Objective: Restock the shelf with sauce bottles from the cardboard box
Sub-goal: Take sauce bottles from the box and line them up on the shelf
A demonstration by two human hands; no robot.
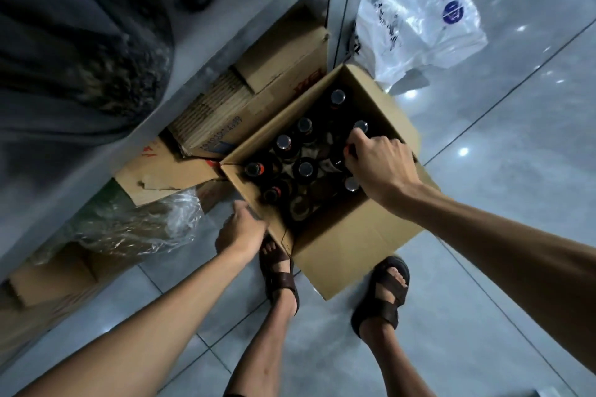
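Observation:
An open cardboard box (351,245) stands on the tiled floor by my feet. Inside it stand several dark sauce bottles (305,169) with silvery or red-ringed caps, seen from above. My right hand (377,164) reaches into the box's right side, its fingers curled round the neck of one dark bottle (338,156). My left hand (240,230) grips the box's near left flap edge. The grey metal shelf (206,51) runs diagonally along the left.
Under the shelf lie flattened cartons (219,119) and crumpled clear plastic (135,222). A white plastic bag (419,13) sits on the floor behind the box, beside the shelf post (342,6). My sandalled feet (383,290) stand close against the box.

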